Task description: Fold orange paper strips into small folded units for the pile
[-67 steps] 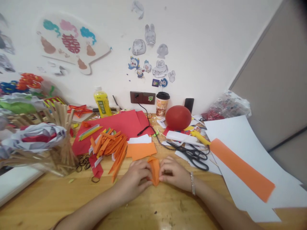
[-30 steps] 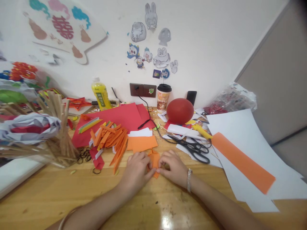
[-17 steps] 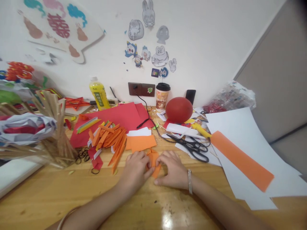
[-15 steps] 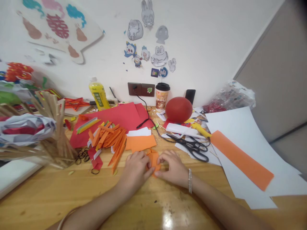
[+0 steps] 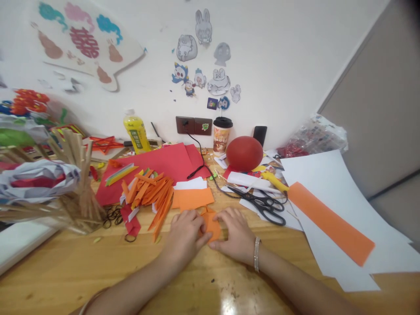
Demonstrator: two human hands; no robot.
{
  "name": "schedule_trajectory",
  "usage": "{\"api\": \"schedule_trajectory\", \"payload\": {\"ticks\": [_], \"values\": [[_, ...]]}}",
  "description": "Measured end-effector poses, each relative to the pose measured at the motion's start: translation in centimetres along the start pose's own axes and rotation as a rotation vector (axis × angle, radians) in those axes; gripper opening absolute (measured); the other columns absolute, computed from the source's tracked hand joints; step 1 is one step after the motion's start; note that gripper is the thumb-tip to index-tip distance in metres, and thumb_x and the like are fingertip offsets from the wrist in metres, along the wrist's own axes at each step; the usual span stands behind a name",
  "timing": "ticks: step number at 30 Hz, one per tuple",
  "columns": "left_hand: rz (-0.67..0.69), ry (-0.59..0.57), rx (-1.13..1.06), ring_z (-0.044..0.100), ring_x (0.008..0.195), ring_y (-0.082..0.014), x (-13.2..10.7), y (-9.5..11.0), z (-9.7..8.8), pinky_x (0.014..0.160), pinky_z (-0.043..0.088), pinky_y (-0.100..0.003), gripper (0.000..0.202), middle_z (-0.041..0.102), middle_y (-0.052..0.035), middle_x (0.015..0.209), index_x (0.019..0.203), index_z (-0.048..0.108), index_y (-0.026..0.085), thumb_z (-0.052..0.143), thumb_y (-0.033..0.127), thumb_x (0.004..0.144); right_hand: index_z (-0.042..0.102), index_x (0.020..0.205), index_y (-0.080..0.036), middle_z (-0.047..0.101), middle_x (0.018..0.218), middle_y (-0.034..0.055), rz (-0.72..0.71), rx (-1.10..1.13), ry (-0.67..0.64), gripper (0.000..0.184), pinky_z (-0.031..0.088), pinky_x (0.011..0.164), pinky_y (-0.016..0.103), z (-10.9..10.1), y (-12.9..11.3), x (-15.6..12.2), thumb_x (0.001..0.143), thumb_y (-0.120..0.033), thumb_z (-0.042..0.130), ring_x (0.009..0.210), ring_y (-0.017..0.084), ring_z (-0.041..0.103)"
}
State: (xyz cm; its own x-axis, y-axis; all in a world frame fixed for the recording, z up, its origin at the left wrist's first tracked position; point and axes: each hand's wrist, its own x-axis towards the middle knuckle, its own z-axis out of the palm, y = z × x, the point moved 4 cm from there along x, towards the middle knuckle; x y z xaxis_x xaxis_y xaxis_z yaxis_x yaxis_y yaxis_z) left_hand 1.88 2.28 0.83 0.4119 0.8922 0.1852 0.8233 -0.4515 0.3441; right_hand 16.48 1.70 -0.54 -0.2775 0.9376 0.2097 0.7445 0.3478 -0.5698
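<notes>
A small folded orange paper piece lies on the wooden table between my two hands. My left hand presses on its left side with fingers curled onto it. My right hand, with a bracelet on the wrist, holds its right side and lower edge flat, thumb against the paper. Just beyond it lies a flat orange paper rectangle and a pile of orange paper strips.
Black scissors lie to the right, beside white sheets bearing a long orange strip. Red paper, a red ball, a cup, a yellow bottle and a bundle of wooden sticks stand around.
The orange piece went from standing upright between my fingers to lying pressed flat on the table. Both hands stayed on it, shifting slightly toward me.
</notes>
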Motion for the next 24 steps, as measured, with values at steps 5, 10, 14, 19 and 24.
{"api": "schedule_trajectory", "payload": {"ticks": [5,10,14,19,24], "values": [[0.020,0.048,0.109,0.054,0.073,-0.0237,0.2,-1.8,-0.8,0.067,0.039,-0.036,0.029,0.057,-0.0036,0.076,0.071,0.058,0.018,0.068,0.046,0.071,0.054,0.095,-0.023,0.051,0.095,0.0011,0.026,-0.011,-0.034,0.046,0.035,0.080,0.035,0.0,0.0,0.0,0.056,-0.033,0.077,0.092,0.022,0.044],[0.331,0.127,0.058,0.058,0.094,-0.0231,0.7,-3.2,-1.4,0.080,0.048,-0.037,0.020,0.063,-0.0107,0.101,0.096,0.061,0.015,0.048,0.029,0.089,0.054,0.100,-0.022,0.055,0.094,0.0004,-0.045,0.058,-0.119,0.053,0.036,0.080,0.034,-1.0,0.4,0.5,0.053,-0.025,0.079,0.090,0.021,0.047],[0.558,0.106,0.011,0.055,0.110,-0.0198,0.5,-3.1,-1.0,0.092,0.047,-0.037,0.030,0.060,-0.0088,0.119,0.115,0.056,0.019,0.035,0.021,0.094,0.054,0.106,-0.021,0.057,0.094,0.0012,-0.105,0.118,-0.224,0.061,0.040,0.078,0.031,-2.5,1.2,0.9,0.051,-0.022,0.081,0.088,0.020,0.051],[0.646,0.083,0.023,0.055,0.110,-0.0203,-0.1,-1.8,-1.4,0.097,0.043,-0.041,0.028,0.062,-0.0099,0.114,0.110,0.059,0.018,0.038,0.018,0.093,0.053,0.111,-0.021,0.057,0.106,0.0053,-0.197,0.069,-0.231,0.062,0.039,0.084,0.033,-3.8,2.1,1.2,0.055,-0.027,0.080,0.099,0.023,0.050],[0.642,0.105,0.037,0.059,0.089,-0.0185,-0.4,-0.9,-2.0,0.082,0.050,-0.034,0.025,0.063,-0.0085,0.091,0.095,0.062,0.017,0.037,0.020,0.094,0.058,0.092,-0.021,0.060,0.099,0.0031,-0.362,-0.036,-0.146,0.027,0.038,0.083,0.032,-4.2,1.5,1.0,0.068,-0.015,0.068,0.094,0.019,0.050]]}}
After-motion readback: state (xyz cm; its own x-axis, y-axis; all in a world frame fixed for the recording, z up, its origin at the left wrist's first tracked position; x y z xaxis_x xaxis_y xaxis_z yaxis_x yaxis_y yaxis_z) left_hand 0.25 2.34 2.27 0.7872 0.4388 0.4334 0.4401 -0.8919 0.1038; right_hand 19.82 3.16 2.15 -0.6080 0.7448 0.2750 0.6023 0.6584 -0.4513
